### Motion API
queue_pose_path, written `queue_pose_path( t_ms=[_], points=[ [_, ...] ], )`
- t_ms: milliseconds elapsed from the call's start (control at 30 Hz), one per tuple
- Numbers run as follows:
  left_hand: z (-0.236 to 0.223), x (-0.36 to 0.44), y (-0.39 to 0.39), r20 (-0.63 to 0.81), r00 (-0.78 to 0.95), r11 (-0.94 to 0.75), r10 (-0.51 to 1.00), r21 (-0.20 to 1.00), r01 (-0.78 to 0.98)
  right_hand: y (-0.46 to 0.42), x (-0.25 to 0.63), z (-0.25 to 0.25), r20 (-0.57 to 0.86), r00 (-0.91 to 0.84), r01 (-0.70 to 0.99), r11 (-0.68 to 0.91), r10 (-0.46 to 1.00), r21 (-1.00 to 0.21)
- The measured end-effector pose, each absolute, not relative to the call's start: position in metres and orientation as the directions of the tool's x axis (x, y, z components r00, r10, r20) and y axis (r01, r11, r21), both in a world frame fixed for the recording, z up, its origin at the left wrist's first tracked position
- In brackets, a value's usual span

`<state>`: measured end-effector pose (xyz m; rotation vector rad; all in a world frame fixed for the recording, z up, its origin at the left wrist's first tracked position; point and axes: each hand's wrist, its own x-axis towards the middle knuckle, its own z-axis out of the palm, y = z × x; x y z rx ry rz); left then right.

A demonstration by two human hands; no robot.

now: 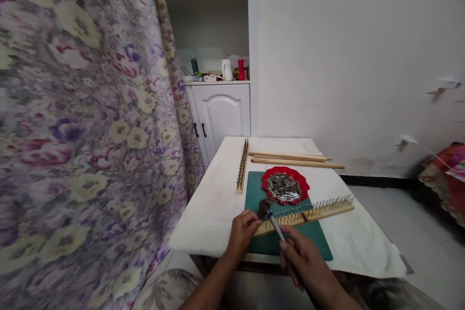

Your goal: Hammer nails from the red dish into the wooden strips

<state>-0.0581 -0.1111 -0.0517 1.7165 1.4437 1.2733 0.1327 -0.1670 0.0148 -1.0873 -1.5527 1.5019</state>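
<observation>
My right hand grips a hammer by its metal handle, the head resting near the left end of a wooden strip studded with a row of nails. My left hand is closed in a pinch at that same end of the strip, right beside the hammer head; what it pinches is too small to make out. The strip lies across a green cutting mat. Behind it sits a red scalloped dish heaped with loose nails.
A second nailed strip lies along the mat's left side; two plain wooden strips lie at the back of the white-clothed table. A floral curtain hangs on the left. A white cabinet stands behind, a white wall on the right.
</observation>
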Motion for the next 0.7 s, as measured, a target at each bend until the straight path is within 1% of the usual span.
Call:
queue_pose_path(
  t_ms=[233,400,533,633,667,700],
  points=[
    [-0.050,-0.059,-0.111,0.274,-0.025,-0.239,0.961,0.876,0.420,-0.161,0.125,0.015,-0.064,-0.427,0.132,-0.009,0.902,-0.991],
    [-0.049,-0.059,-0.113,0.301,-0.023,-0.265,0.953,0.870,0.417,-0.169,0.134,0.021,-0.062,-0.413,0.112,-0.017,0.908,-0.994],
    [-0.047,-0.058,-0.114,0.299,-0.023,-0.264,0.954,0.873,0.411,-0.184,0.153,0.018,-0.126,-0.396,0.110,-0.089,0.909,-0.990],
    [-0.045,-0.060,-0.114,0.280,-0.024,-0.246,0.960,0.878,0.411,-0.196,0.171,0.005,-0.196,-0.360,0.110,-0.168,0.912,-0.980],
    [-0.044,-0.061,-0.114,0.274,-0.021,-0.240,0.962,0.876,0.417,-0.199,0.176,-0.001,-0.209,-0.320,0.094,-0.188,0.924,-0.978],
    [-0.042,-0.064,-0.114,0.270,-0.017,-0.237,0.963,0.873,0.427,-0.201,0.181,-0.008,-0.216,-0.335,0.085,-0.199,0.917,-0.976]
  ],
)
